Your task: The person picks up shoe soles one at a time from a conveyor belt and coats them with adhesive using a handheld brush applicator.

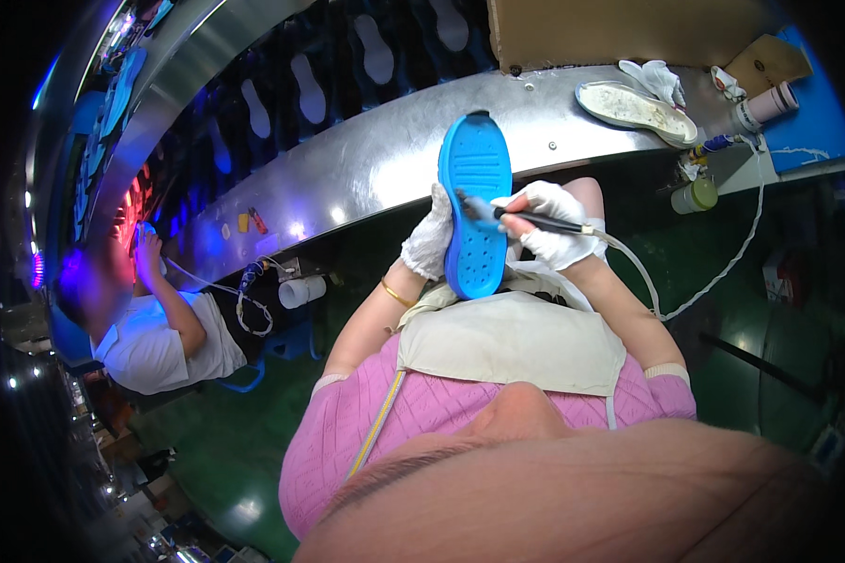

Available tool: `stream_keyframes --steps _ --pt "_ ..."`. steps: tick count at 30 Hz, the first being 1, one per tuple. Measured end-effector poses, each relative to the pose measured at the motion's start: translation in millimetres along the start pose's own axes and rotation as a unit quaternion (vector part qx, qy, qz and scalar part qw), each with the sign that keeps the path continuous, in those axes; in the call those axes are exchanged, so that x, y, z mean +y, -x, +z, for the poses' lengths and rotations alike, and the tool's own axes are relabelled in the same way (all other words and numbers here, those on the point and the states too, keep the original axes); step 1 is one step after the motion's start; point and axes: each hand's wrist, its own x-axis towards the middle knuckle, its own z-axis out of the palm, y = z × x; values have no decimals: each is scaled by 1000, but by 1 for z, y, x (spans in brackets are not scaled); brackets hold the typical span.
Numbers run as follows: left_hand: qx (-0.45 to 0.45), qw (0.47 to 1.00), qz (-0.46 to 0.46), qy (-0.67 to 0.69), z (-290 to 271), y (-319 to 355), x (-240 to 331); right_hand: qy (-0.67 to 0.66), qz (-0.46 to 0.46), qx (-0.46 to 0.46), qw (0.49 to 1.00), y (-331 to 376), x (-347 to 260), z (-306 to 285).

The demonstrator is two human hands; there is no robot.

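Gluing underway — left hand clasps blue sole upright, right hand pinches brush on it — next strokes likely need even coverage.

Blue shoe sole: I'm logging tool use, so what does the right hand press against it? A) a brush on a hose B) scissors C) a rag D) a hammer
A: the gloved right hand holds a dark-handled brush with a white hose, bristles on the blue sole.

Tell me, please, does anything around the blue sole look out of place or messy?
Only the white tray on the metal counter, which is smeared with residue. The blue sole looks intact in the left hand; the right hand brushes it.
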Motion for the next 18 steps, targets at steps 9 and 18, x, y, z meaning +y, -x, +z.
stream_keyframes --steps 9,18 --pt "-21 981 157 114 1 -43 26 65 -143 3 988 -28 -16 21" --pt "-99 933 299 172 -12 -63 57 -15 -20 -32 999 -39 -27 23"
